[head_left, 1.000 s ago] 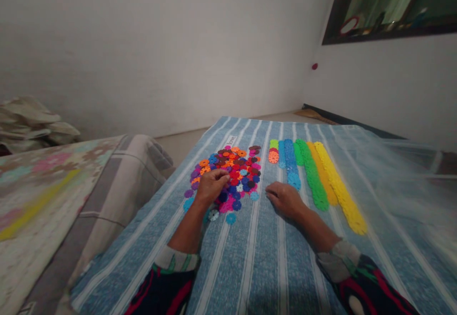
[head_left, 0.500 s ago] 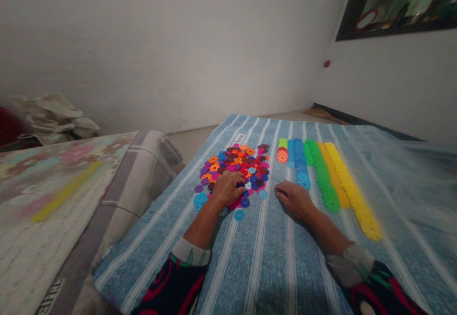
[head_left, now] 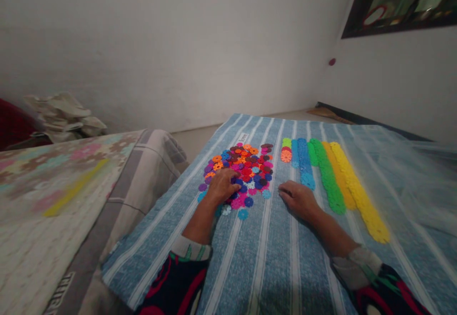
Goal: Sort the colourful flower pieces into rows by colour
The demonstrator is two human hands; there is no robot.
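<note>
A heap of small flower-shaped plastic discs (head_left: 246,165) in orange, red, purple, pink and blue lies on a blue striped cloth (head_left: 271,258). My left hand (head_left: 222,185) rests on the heap's near left edge, fingers curled over some discs; what they grip is hidden. My right hand (head_left: 298,198) lies palm down on the cloth just right of the heap, fingers bent, nothing visible in them. Sorted rows of discs run beyond it: a blue row (head_left: 303,162), a green row (head_left: 326,177), an orange-yellow row (head_left: 341,182) and a yellow row (head_left: 357,191). A short orange stack (head_left: 285,154) starts another row.
A folded grey checked blanket (head_left: 150,162) and a pale patterned mattress (head_left: 46,196) lie to the left. Crumpled cloth (head_left: 66,113) sits by the white wall. A sheer net (head_left: 421,172) covers the cloth's right side. A dark framed picture (head_left: 403,5) hangs at the upper right.
The camera view has shifted left, so everything sits further right in frame. My left hand has slid slightly over the heap's near edge. My right hand has stayed flat on the cloth.
</note>
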